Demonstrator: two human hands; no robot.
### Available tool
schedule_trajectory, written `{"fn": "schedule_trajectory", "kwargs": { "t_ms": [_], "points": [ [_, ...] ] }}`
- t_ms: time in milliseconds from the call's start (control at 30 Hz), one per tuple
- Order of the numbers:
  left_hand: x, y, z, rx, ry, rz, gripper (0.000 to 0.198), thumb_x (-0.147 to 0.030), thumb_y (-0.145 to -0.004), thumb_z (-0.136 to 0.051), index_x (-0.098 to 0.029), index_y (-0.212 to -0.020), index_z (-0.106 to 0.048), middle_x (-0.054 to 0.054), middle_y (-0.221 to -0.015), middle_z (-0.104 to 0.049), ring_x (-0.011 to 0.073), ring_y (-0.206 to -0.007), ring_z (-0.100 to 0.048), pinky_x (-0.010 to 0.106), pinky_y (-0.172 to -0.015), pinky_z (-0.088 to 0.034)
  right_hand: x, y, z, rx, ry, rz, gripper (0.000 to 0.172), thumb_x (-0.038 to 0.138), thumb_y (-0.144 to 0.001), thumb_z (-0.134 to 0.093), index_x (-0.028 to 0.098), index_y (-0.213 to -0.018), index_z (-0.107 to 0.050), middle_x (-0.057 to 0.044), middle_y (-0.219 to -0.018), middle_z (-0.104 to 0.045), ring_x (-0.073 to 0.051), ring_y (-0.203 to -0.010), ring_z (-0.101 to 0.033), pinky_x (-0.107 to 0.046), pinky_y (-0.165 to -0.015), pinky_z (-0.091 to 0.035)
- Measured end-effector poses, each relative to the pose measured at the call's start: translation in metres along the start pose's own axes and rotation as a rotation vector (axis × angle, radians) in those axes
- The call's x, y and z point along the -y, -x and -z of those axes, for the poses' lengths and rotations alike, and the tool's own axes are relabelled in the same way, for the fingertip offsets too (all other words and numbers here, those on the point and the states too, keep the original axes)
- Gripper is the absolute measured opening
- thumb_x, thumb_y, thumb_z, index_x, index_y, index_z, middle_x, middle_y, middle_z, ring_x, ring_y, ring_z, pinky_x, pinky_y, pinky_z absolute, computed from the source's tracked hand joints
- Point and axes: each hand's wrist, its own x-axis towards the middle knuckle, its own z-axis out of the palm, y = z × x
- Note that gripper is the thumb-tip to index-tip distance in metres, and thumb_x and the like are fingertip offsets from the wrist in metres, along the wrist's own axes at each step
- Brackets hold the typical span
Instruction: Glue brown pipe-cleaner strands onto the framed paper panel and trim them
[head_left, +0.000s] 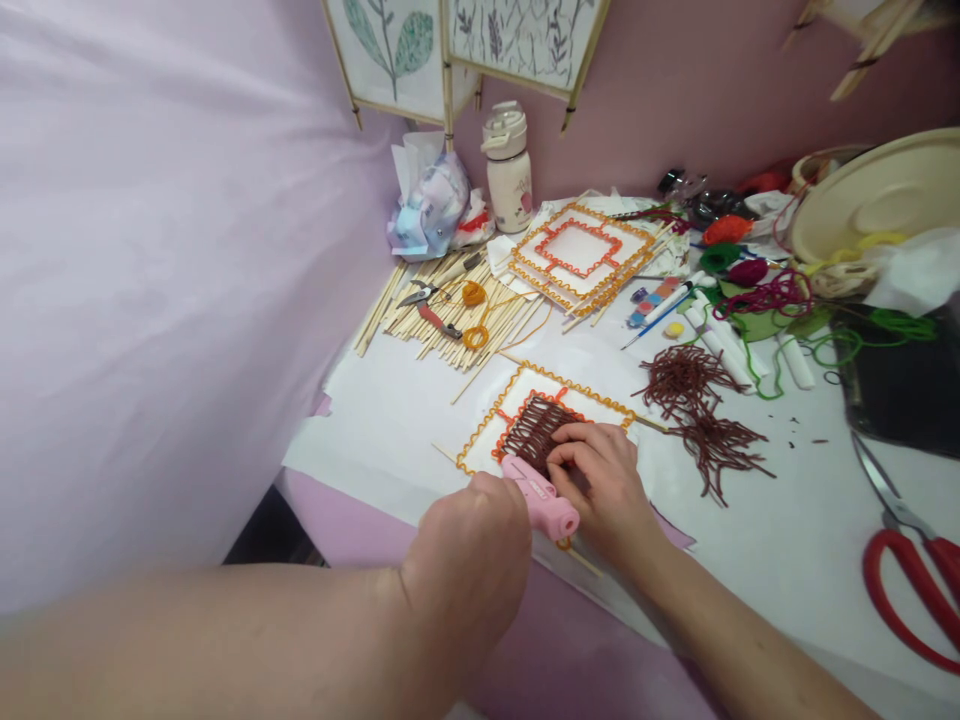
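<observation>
My left hand (pixel 469 555) is closed around a pink glue gun (pixel 541 497) whose nozzle points at a square stick frame (pixel 499 410) edged with orange yarn. Brown yarn strands (pixel 534 432) fill part of the frame's middle. My right hand (pixel 600 480) rests on the frame's right side, its fingertips curled and pressing on the brown strands. The frame lies on white paper (pixel 390 410) at the table's near edge.
A pile of cut brown yarn (pixel 701 410) lies right of the frame. Red-handled scissors (pixel 911 570) sit at far right. Behind are bamboo sticks (pixel 442 310) with pliers (pixel 431 310), a finished frame (pixel 581 250), a bottle (pixel 508 170), yarn balls (pixel 724 245) and a paper plate (pixel 877 195).
</observation>
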Motion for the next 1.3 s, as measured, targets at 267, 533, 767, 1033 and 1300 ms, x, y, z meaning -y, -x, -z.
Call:
{"fn": "schedule_trajectory", "kwargs": {
  "t_ms": [267,533,767,1033,1300],
  "points": [
    [0.0004,0.0015,0.0012,0.058,-0.065,-0.068,0.013,-0.006,-0.082,-0.05,-0.017,-0.076,-0.054,0.005,-0.077,-0.057,0.0187,-0.071,-0.059,0.026,-0.049,-0.038,-0.0018,0.0012,-0.001,0.0,0.013,0.005,0.009,0.015,-0.089,-0.06,0.022,-0.083,-0.06,-0.004,-0.104,-0.064,-0.022,-0.1,-0.05,-0.041,-0.087,-0.037],
    [-0.0002,0.0013,-0.0004,0.034,-0.068,-0.062,0.014,-0.005,-0.081,-0.05,-0.017,-0.075,-0.054,0.005,-0.075,-0.056,0.0189,-0.069,-0.058,0.026,-0.046,-0.034,-0.0017,0.0012,-0.0012,-0.002,0.015,-0.005,0.009,0.016,-0.089,-0.059,0.023,-0.083,-0.06,-0.004,-0.103,-0.065,-0.023,-0.1,-0.051,-0.042,-0.087,-0.038],
    [0.0002,0.0022,-0.002,-0.035,-0.106,-0.077,0.012,-0.009,-0.08,-0.054,-0.017,-0.072,-0.053,0.004,-0.072,-0.055,0.0181,-0.065,-0.056,0.026,-0.045,-0.033,-0.0019,0.0011,-0.0011,-0.002,0.013,0.0,0.009,0.016,-0.089,-0.06,0.022,-0.083,-0.06,-0.004,-0.103,-0.065,-0.022,-0.1,-0.05,-0.041,-0.087,-0.038],
    [0.0019,0.0015,-0.0046,-0.078,-0.101,-0.068,0.012,-0.012,-0.081,-0.057,-0.018,-0.071,-0.053,0.004,-0.07,-0.055,0.0182,-0.063,-0.055,0.026,-0.046,-0.033,-0.0037,0.0017,-0.0012,0.002,0.014,0.007,0.008,0.016,-0.089,-0.06,0.022,-0.084,-0.06,-0.005,-0.104,-0.064,-0.023,-0.101,-0.05,-0.042,-0.088,-0.038],
    [0.0067,0.0066,-0.0018,-0.02,-0.08,-0.095,0.01,-0.012,-0.085,-0.053,-0.017,-0.08,-0.06,0.005,-0.074,-0.057,0.0193,-0.067,-0.058,0.028,-0.045,-0.03,-0.0015,0.0012,-0.0004,0.002,0.001,0.001,0.009,0.015,-0.088,-0.061,0.022,-0.084,-0.06,-0.004,-0.104,-0.064,-0.023,-0.101,-0.05,-0.041,-0.088,-0.038]
  ]
}}
